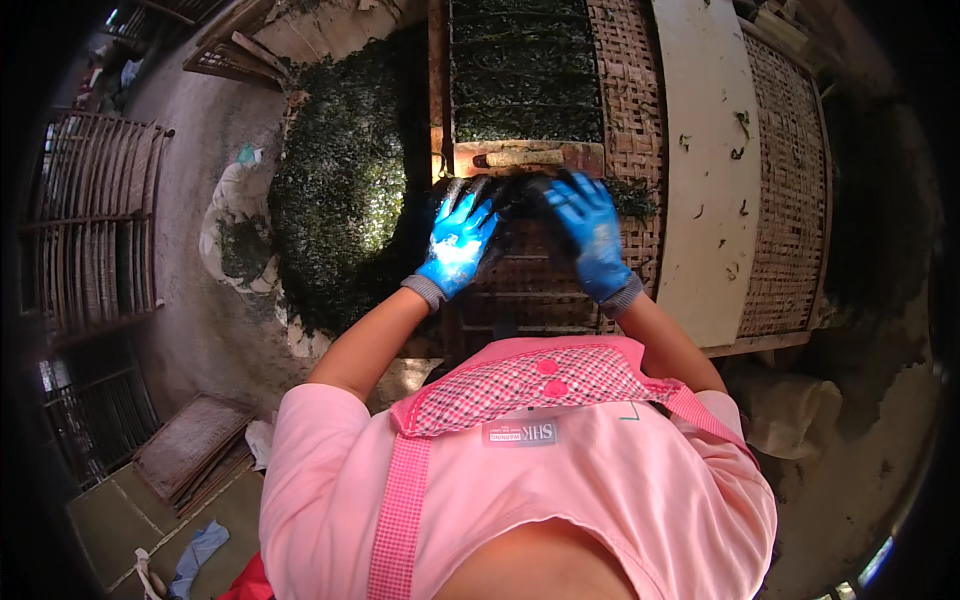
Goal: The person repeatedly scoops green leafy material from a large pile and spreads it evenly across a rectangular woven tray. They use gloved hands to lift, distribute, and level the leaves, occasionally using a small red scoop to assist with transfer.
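Observation:
My left hand [456,247], in a blue rubber-coated glove with a grey cuff, lies palm down with its fingers spread. My right hand [597,232] wears a matching glove and is blurred at the fingers. Dark, blurred material shows around the fingertips of both hands; I cannot tell whether either grips any of it. Just beyond is a wooden board [465,159] with a pale, rounded handle [523,158]. Behind the board, dark green shredded leaves [525,67] fill a slatted frame. A small leaf clump [631,196] lies beside my right hand.
A large heap of dark green shredded leaves [337,150] is on the left. To the right are woven bamboo matting [634,97] and a pale plank [701,247] with leaf scraps. A white sack [232,195] lies beyond the heap. Slatted racks [94,225] stand far left; stacked boards [191,442] lie below.

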`<state>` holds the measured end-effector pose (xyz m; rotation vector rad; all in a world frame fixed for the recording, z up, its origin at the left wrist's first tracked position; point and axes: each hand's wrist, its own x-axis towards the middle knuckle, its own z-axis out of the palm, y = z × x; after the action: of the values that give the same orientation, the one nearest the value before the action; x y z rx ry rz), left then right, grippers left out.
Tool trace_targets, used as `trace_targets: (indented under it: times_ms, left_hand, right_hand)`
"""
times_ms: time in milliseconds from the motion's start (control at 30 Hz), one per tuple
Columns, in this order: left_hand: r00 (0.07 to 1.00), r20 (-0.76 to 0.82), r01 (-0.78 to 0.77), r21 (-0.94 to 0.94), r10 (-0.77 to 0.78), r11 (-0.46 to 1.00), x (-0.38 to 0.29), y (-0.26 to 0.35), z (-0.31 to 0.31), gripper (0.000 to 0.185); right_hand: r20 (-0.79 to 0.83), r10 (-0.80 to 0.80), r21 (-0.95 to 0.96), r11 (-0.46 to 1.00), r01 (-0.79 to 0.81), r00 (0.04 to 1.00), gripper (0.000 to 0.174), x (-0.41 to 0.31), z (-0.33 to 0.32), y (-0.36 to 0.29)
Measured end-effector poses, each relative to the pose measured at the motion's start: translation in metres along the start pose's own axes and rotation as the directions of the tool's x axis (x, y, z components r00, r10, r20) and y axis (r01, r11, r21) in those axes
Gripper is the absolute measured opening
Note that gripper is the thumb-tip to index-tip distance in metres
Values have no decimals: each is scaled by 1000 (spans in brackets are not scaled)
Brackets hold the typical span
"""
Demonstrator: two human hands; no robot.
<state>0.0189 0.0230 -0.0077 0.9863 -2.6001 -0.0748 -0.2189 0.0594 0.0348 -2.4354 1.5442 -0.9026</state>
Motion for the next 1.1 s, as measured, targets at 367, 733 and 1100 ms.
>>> trace_targets:
  times_ms: [367,733,1100]
  left_hand:
    - [990,-137,14,-92,-27,996,26,34,-17,50]
    - [971,-236,-23,-255,-39,967,52,35,-11,39]
    - [896,428,-159,62,118,985,158,133,56,62]
  right_hand:
    - [53,107,-180,979,-96,993,53,-22,-11,8]
    - [129,262,-65,965,-255,956,60,-55,35,17]
    - [507,651,696,77,-714,565,49,-54,50,-4]
